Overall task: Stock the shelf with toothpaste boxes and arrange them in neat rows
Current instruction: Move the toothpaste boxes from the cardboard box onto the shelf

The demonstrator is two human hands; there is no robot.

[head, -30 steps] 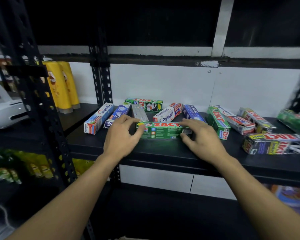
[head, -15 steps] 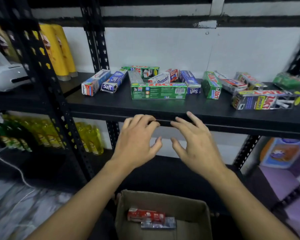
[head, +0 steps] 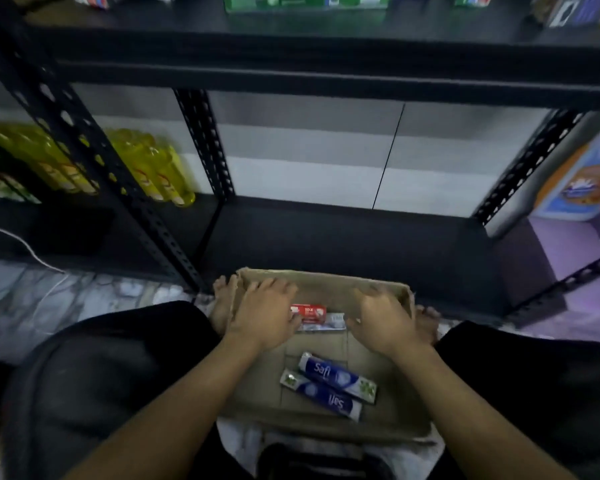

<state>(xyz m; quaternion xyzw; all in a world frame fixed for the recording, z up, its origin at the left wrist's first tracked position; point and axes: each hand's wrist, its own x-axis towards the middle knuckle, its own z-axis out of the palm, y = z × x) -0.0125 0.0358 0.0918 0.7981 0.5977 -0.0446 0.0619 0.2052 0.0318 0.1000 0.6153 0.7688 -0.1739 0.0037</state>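
Observation:
A cardboard box (head: 326, 278) sits on the floor between my knees. Inside at the far end lie a red toothpaste box (head: 310, 311) and a silver one (head: 331, 323) against it. Two blue Safi boxes (head: 336, 375) lie side by side nearer me. My left hand (head: 264, 315) is inside the cardboard box, fingertips at the left end of the red box. Just right of the silver box hovers my right hand (head: 385, 322), fingers loosely bent and holding nothing. The black shelf (head: 291, 60) runs overhead, with a green toothpaste box (head: 305, 1) on it.
Perforated black uprights (head: 94, 161) stand left and centre. Yellow bottles (head: 153, 171) fill the lower left shelf. The lower shelf board (head: 343, 237) lies behind the cardboard box. A white cable (head: 25, 247) crosses the floor at left; a blue and orange pack (head: 582, 181) stands right.
My hands let go of the green box on the shelf and dropped into the cardboard box. The view tilted down from the shelf to the floor.

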